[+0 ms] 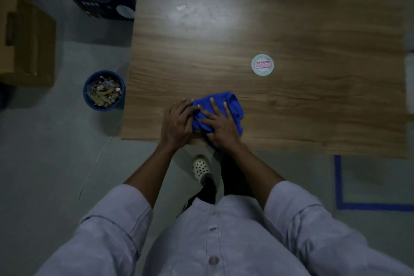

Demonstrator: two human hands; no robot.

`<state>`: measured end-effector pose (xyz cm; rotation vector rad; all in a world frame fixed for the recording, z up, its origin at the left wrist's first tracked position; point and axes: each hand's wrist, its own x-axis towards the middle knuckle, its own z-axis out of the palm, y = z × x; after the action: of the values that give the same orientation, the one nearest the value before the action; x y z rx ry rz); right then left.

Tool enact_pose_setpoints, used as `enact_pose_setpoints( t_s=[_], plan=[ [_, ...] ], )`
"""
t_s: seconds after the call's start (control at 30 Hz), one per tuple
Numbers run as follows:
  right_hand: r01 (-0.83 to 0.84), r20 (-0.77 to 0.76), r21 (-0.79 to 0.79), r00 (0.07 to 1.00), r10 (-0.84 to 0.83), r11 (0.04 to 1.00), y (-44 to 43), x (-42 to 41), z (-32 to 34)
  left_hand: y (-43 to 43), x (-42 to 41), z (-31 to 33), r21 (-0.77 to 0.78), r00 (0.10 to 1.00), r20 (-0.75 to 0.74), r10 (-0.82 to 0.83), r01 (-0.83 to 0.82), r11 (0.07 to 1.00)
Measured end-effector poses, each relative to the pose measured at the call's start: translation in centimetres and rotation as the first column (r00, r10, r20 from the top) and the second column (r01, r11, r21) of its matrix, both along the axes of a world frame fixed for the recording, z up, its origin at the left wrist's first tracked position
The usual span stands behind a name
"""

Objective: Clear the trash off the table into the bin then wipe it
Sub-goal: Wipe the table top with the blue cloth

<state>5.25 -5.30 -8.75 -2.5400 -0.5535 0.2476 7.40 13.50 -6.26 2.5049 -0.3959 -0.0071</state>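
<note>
With the bin (104,89) already filled, wiping is the step in hand.

The blue cloth (220,105) lies bunched at the near tabletop (313,101) edge, directly under both hands. The right hand (220,124) presses flat, fingers spread; the left hand (177,122) curls around its left end. A round sticker (262,65) lies beyond, nearer the right hand; a white scrap (181,7) lies far-left.

Round sticker (262,65) on open tabletop (313,101)
</note>
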Motion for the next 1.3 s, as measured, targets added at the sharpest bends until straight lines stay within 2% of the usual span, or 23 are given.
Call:
enact_pose_setpoints(
  t_s=[0.13, 0.17, 0.23, 0.27, 0.33, 0.37, 0.4, 0.43, 0.5, 0.6, 0.63, 0.7, 0.77, 0.83, 0.9, 0.93, 1.0, 1.03, 1.07, 1.1, 1.2, 1.27, 1.3],
  plan=[
    [-0.042, -0.175, 0.141, 0.982, 0.067, 0.989, -0.4, -4.4, 1.5, 0.8, -1.7, 1.4, -0.02, 0.991, -0.049, 0.127, -0.128, 0.992],
    [-0.011, -0.28, 0.181, 0.958, 0.062, 0.984, -0.6, -5.6, 2.4, 1.0, -1.9, 1.5, -0.01, 0.983, -0.069, 0.173, -0.174, 0.985],
    [0.194, -0.515, 0.262, 0.856, -0.033, 0.945, -1.6, -7.6, 4.0, 1.1, -2.3, 1.7, 0.003, 0.97, -0.081, 0.229, -0.23, 0.973],
    [0.359, -0.609, 0.288, 0.784, -0.119, 0.888, -2.0, -8.1, 5.3, 1.0, -2.3, 2.0, -0.002, 0.967, -0.083, 0.241, -0.242, 0.97],
    [0.679, -0.704, 0.327, 0.639, -0.31, 0.657, -2.9, -7.1, 7.8, 0.9, -1.7, 2.7, -0.018, 0.963, -0.08, 0.257, -0.259, 0.966],
    [0.779, -0.729, 0.336, 0.571, -0.378, 0.529, -3.3, -6.0, 8.6, 0.8, -1.2, 2.9, -0.022, 0.962, -0.075, 0.261, -0.264, 0.964],
    [0.827, -0.708, 0.335, 0.537, -0.458, 0.45, -3.9, -4.6, 8.9, 0.9, -0.8, 3.1, -0.025, 0.963, -0.067, 0.262, -0.264, 0.964],
    [0.83, -0.618, 0.341, 0.552, -0.56, 0.441, -4.5, -3.0, 8.7, 0.9, -0.4, 3.1, -0.032, 0.964, -0.061, 0.26, -0.263, 0.964],
    [0.75, -0.409, 0.382, 0.661, -0.629, 0.539, -4.8, -0.4, 7.5, 1.1, 0.1, 3.0, -0.072, 0.96, -0.069, 0.27, -0.275, 0.959],
    [0.464, -0.287, 0.291, 0.877, -0.386, 0.837, -2.1, 0.0, 3.3, 1.4, 0.0, 2.5, -0.145, 0.936, -0.075, 0.343, -0.351, 0.925],
    [0.366, -0.287, 0.265, 0.913, -0.289, 0.892, -0.6, -0.5, 2.3, 1.6, -0.4, 2.3, -0.161, 0.929, -0.079, 0.363, -0.371, 0.915],
    [0.269, -0.333, 0.282, 0.928, -0.169, 0.921, 2.4, -1.5, 2.6, 2.0, -1.2, 1.7, -0.177, 0.916, -0.106, 0.386, -0.4, 0.899],
    [0.311, -0.451, 0.294, 0.879, -0.156, 0.904, 4.6, -2.7, 3.3, 2.6, -1.8, 1.3, -0.197, 0.901, -0.158, 0.404, -0.429, 0.882],
    [0.532, -0.7, 0.329, 0.692, -0.177, 0.78, 5.1, -3.5, 4.5, 3.2, -2.1, 1.6, -0.233, 0.884, -0.19, 0.427, -0.463, 0.855],
    [0.789, -0.868, 0.384, 0.486, -0.104, 0.479, 4.8, -4.0, 6.1, 3.2, -2.0, 2.4, -0.233, 0.881, -0.164, 0.444, -0.472, 0.85],
    [0.87, -0.906, 0.353, 0.41, -0.106, 0.345, 4.3, -4.0, 7.0, 3.2, -1.8, 2.7, -0.221, 0.885, -0.143, 0.443, -0.465, 0.857],
    [0.947, -0.923, 0.299, 0.318, -0.217, 0.118, 2.8, -3.7, 7.8, 2.9, -1.0, 3.3, -0.191, 0.901, -0.121, 0.417, -0.434, 0.881],
    [0.946, -0.903, 0.322, 0.316, -0.291, 0.029, 1.8, -3.2, 7.9, 2.7, -0.5, 3.5, -0.169, 0.914, -0.111, 0.39, -0.404, 0.899],
    [0.934, -0.863, 0.357, 0.33, -0.383, 0.0, 0.9, -2.7, 8.0, 2.5, 0.1, 3.6, -0.139, 0.93, -0.099, 0.354, -0.365, 0.921],
    [0.922, -0.792, 0.383, 0.356, -0.496, 0.051, 0.1, -2.0, 8.2, 2.2, 0.7, 3.5, -0.097, 0.944, -0.092, 0.318, -0.326, 0.94],
    [0.853, -0.452, 0.347, 0.517, -0.727, 0.39, -1.1, 0.0, 8.0, 1.1, 2.1, 2.9, 0.032, 0.968, -0.136, 0.212, -0.21, 0.977],
    [0.744, -0.197, 0.186, 0.668, -0.717, 0.642, -1.1, 1.2, 6.6, 0.8, 3.0, 2.4, 0.081, 0.976, -0.17, 0.137, -0.125, 0.989],
    [0.673, -0.129, 0.061, 0.737, -0.663, 0.737, -1.0, 1.7, 5.6, 0.8, 3.6, 2.1, 0.095, 0.978, -0.177, 0.113, -0.097, 0.991]
  ],
)
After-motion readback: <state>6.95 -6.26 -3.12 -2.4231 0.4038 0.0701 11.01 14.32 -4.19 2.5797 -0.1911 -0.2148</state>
